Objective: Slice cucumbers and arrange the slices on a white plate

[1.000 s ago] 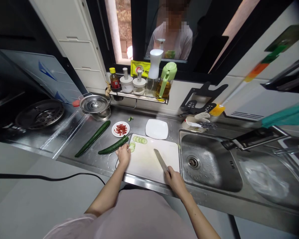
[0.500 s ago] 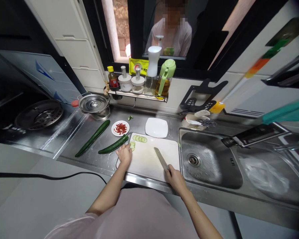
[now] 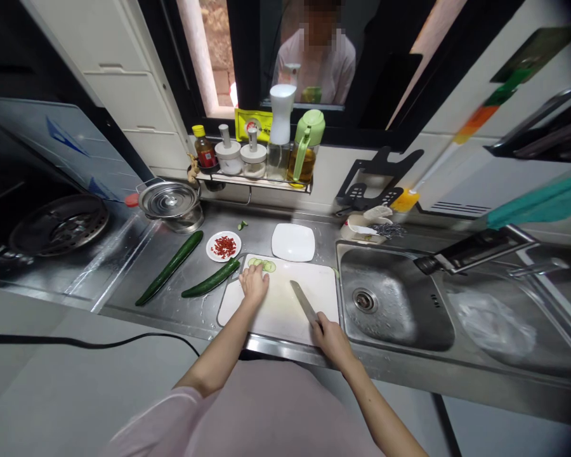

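Observation:
My left hand (image 3: 254,285) lies over the upper left of the white cutting board (image 3: 285,311), its fingers stretched out and a little apart. Its fingertips reach the row of pale cucumber slices (image 3: 268,266) and hide part of it. In my right hand (image 3: 330,337) is the handle of a kitchen knife (image 3: 304,302); the blade points up and left, low over the middle of the board. A cut cucumber (image 3: 211,281) lies just left of the board, its cut end near the board's edge. Farther left rests a whole cucumber (image 3: 170,268).
Behind the board stand a small plate of chopped red pieces (image 3: 224,246) and a white square plate (image 3: 293,242). The sink (image 3: 390,304) lies to the right, a lidded steel pot (image 3: 169,202) at back left. Bottles and jars fill a wall rack (image 3: 261,182).
My left hand has moved right and slightly up, from the board's left edge onto the slice row. The slices that lay by its fingers no longer show there. My right hand keeps the knife almost still.

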Demonstrator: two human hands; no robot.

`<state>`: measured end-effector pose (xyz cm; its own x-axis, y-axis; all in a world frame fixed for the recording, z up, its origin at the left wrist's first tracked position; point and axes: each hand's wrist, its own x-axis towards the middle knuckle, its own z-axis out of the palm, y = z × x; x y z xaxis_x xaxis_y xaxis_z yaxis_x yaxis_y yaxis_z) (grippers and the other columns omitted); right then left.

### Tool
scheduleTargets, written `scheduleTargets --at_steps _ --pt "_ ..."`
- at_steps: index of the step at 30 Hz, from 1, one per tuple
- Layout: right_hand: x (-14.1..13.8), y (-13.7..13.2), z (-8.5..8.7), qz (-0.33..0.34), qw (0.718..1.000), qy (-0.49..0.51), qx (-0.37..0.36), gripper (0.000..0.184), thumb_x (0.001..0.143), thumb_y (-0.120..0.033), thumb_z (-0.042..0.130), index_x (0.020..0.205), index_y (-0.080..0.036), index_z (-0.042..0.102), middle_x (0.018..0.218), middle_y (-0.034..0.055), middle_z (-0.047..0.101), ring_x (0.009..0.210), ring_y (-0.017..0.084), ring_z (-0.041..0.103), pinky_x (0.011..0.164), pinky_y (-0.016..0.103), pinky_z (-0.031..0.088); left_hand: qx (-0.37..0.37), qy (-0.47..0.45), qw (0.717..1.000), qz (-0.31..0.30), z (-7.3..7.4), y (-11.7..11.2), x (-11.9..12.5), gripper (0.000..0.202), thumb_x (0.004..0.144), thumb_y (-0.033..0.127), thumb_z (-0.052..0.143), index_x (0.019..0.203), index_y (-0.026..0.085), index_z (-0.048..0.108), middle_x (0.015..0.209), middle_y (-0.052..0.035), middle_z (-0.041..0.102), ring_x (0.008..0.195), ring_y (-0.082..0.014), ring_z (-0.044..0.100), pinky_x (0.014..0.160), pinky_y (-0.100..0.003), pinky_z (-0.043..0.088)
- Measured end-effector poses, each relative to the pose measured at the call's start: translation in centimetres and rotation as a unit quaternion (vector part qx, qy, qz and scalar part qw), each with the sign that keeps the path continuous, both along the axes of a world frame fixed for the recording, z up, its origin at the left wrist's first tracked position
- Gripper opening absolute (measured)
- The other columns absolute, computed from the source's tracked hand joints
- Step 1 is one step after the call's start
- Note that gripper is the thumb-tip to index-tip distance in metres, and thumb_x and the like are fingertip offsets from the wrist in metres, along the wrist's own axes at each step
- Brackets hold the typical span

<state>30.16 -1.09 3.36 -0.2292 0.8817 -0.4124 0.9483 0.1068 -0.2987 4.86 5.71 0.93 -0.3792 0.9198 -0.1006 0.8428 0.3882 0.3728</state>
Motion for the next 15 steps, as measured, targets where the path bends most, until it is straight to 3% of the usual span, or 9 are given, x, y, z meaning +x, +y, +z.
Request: scheduleTargets --at_steps 5,10,15 --pt "-0.3 -0.1 0.5 -0.002 1.0 -0.004 -0.003 0.018 0.095 -0.03 0.036 0.099 -0.02 0.051 0.072 0.0022 0.061 0.065 0.014 0.054 0.057 0.024 0.02 -0.043 0.009 0.999 -0.033 -0.3 2.6 0.5 0.047 0.087 0.033 0.048 0.133 0.028 0.05 0.119 -0.012 0.056 0.113 -0.0289 0.045 0.094 -0.043 0.029" --pt "-0.1 -0.1 0.4 -0.005 1.0 -0.004 0.001 0.017 0.095 -0.029 0.038 0.099 -0.021 0.052 0.072 0.002 0.061 0.065 0.014 0.053 0.057 0.024 0.02 -0.039 0.013 0.998 -0.057 -0.3 2.9 0.7 0.036 0.087 0.027 0.048 0.122 0.03 0.056 0.117 -0.01 0.055 0.113 -0.0272 0.044 0.094 -0.041 0.028" --pt "0.0 0.0 0.1 0.003 1.0 -0.01 -0.002 0.018 0.095 -0.03 0.037 0.099 -0.021 0.051 0.073 0.0022 0.062 0.065 0.014 0.054 0.057 0.024 0.021 -0.035 -0.002 0.998 -0.049 0.5 3.1 1.0 0.028 0.085 0.019 0.049 0.111 0.025 0.056 0.114 -0.0092 0.058 0.111 -0.0258 0.045 0.091 -0.039 0.028"
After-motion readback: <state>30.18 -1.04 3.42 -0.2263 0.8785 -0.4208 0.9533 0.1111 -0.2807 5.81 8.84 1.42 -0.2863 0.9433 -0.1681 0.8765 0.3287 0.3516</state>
